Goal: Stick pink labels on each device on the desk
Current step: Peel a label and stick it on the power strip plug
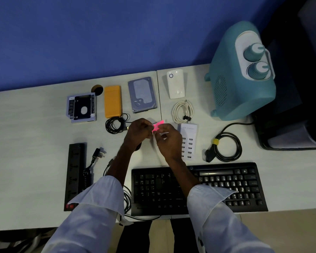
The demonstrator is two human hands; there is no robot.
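Both my hands meet above the middle of the desk (26, 136) and hold a small sheet of pink labels (157, 126). My left hand (138, 133) pinches its left side, my right hand (169, 141) pinches its lower right with curled fingers. Devices lie around: a drive caddy (81, 107), an orange case (113, 101), a hard drive (142, 94), a white plug-in unit (175, 83), a white USB charger (188, 141), a black power strip (74, 172), a black keyboard (226, 185) and a teal heater (241, 73). I see no pink label on any of them.
A coiled black cable (115, 125) lies left of my hands, a white cable coil (183, 111) behind the charger, and a thick black cord coil (226, 147) to the right. A dark box (295, 115) stands at the right edge. A blue wall (98, 33) backs the desk.
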